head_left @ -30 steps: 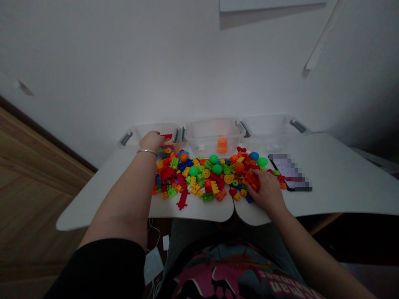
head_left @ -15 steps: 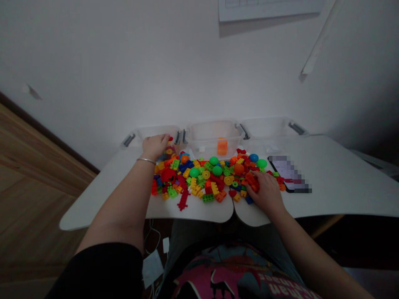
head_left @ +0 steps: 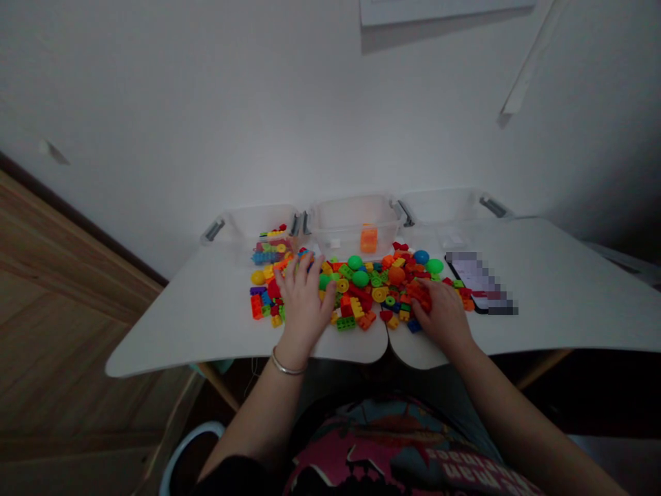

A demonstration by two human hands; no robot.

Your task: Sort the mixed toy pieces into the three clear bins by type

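Note:
A heap of small plastic building bricks (head_left: 361, 286) in red, yellow, green, blue and orange covers the middle of the white table (head_left: 206, 324). My left hand (head_left: 302, 300) lies flat on the left part of the heap with fingers spread. My right hand (head_left: 438, 313) rests at the right edge of the heap, its fingers curled on red bricks (head_left: 419, 296). Behind the heap stand three clear bins. The left bin (head_left: 258, 231) holds several bricks, and an orange brick (head_left: 368, 238) sits in the middle bin (head_left: 354, 224).
The right bin (head_left: 444, 210) stands at the back right. A phone (head_left: 478, 282) lies on the table right of the heap. A white wall rises behind the bins. A wooden floor shows at the left, with a round rim low down.
My left hand has left the left bin and come down flat onto the heap near me. The right hand has stayed at the red bricks.

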